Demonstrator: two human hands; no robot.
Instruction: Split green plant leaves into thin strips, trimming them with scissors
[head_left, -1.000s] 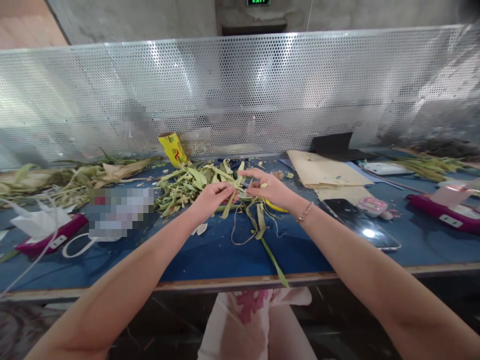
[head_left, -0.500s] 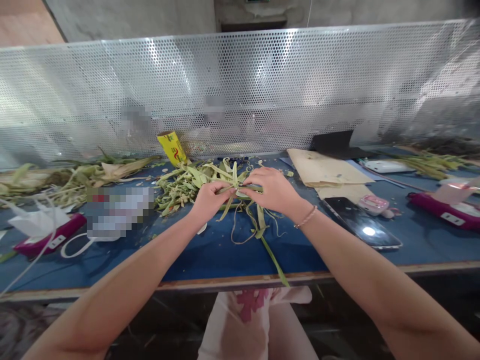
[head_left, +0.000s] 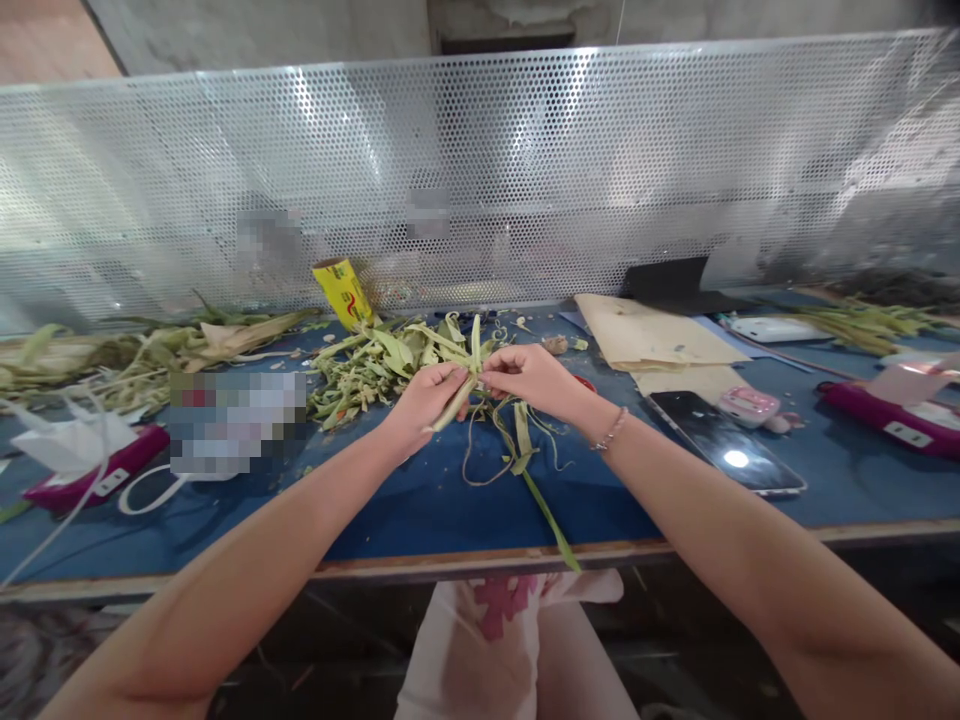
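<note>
Both hands meet over the blue table, closed on green plant strips (head_left: pixel 455 402). My left hand (head_left: pixel 426 402) pinches the bundle, one pale end of which slants down toward me across the fingers. Fingertips of my right hand (head_left: pixel 525 378) press on the same strips from the right, close to the left thumb. One strip stands upright between the hands. Behind my left hand lies a heap of green leaves and trimmings (head_left: pixel 360 375). Thin curly strands and a long green leaf (head_left: pixel 551 520) lie below my right hand, the leaf reaching the table's front edge.
A yellow tube (head_left: pixel 345 293) leans near the perforated metal screen (head_left: pixel 480 150). On the right are brown paper (head_left: pixel 652 335), a black phone (head_left: pixel 720 440), a pink case (head_left: pixel 748 405) and a magenta tissue box (head_left: pixel 892 420). Another magenta box (head_left: pixel 97 470) and dry leaves (head_left: pixel 172 355) are left.
The held strips have turned from lying across between the hands to slanting down toward me at the left. My right hand has drawn its fingers in and dropped slightly.
</note>
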